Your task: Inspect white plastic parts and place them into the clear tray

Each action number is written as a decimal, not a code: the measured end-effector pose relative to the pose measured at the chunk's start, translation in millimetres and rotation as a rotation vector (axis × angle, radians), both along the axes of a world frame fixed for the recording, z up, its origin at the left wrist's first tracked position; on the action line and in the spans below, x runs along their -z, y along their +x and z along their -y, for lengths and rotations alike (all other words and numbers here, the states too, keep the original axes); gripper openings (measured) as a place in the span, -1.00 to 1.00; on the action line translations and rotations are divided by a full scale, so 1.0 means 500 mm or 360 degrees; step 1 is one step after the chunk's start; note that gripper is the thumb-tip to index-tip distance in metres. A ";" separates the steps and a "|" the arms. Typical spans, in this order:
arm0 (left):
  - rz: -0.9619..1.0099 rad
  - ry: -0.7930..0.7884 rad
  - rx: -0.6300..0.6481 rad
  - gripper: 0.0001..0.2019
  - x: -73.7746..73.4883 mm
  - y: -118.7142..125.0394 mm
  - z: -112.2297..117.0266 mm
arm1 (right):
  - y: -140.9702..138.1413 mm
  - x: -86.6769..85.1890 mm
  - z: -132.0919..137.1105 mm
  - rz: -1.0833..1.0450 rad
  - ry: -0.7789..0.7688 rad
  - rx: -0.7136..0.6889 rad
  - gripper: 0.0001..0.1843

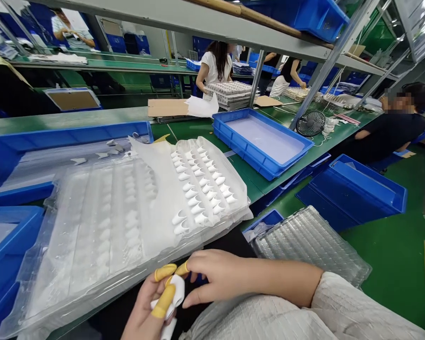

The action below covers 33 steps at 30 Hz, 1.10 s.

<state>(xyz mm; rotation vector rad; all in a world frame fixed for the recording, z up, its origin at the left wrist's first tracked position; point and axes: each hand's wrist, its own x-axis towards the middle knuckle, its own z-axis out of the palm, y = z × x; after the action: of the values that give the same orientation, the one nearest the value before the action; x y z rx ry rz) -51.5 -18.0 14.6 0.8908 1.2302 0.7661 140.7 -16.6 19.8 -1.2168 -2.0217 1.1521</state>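
My left hand [148,302] is closed on a small white curved shell-like piece [177,290], with yellow finger cots on its thumb and fingertips. More white material shows below, partly hidden by that hand. My right hand [208,274] is beside it, thumb and index finger apart; its yellow-covered index fingertip is at the left fingertips, by the piece's upper edge. Beyond both hands lies a clear plastic tray [102,278] with rows under a translucent sheet on its left. On its right, similar white pieces [201,189] sit in uncovered rows.
Behind the tray, a blue bin [71,130] contains loose grey-white scraps. Another blue bin [262,141] stands on the green bench. Stacked clear trays [308,245] lie low at right. A small black fan [310,123] stands near a metal post. Several people work farther off.
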 end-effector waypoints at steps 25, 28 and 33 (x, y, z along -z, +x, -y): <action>-0.0061 0.0060 0.0260 -0.63 0.057 0.013 -0.001 | 0.034 0.070 0.013 -0.0925 -0.0839 0.0509 -0.69; -0.0177 0.0211 0.0452 -0.51 0.052 0.017 0.001 | 0.037 0.071 0.017 -0.0856 -0.0794 0.0462 -0.72; -0.0239 0.0337 0.0626 -0.57 0.042 0.026 -0.003 | 0.031 0.067 0.022 -0.0827 -0.0802 0.0399 -0.68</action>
<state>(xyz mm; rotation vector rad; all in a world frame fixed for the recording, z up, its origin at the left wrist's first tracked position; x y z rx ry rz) -38.3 -16.3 -6.2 1.3377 1.0678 0.5242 156.2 -27.6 -13.7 -1.1861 -1.1995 1.6930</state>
